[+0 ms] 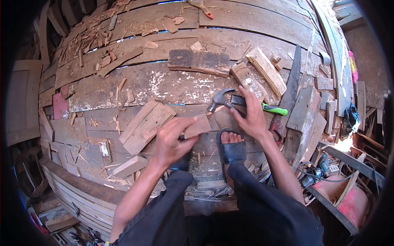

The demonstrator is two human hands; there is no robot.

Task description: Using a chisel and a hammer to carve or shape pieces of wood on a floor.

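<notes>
My left hand (174,137) is closed on a small flat wooden block (198,126), pinched between thumb and fingers above the plank floor. My right hand (251,112) is over a claw hammer (220,99), its thumb and forefinger apart on either side of the dark handle. The hammer's metal head shows to the left of this hand, and the green handle end sticks out to the right. Some fingers of the right hand are hidden. Below the hammer is my sandalled foot (232,141).
Wood offcuts (147,125) and a dark plank piece (199,62) lie around. A handsaw (290,84) lies at the right. Wood chips (98,45) litter the far left, and a paintbrush (201,7) lies at the far edge. Stacked boards (78,184) stand at the near left.
</notes>
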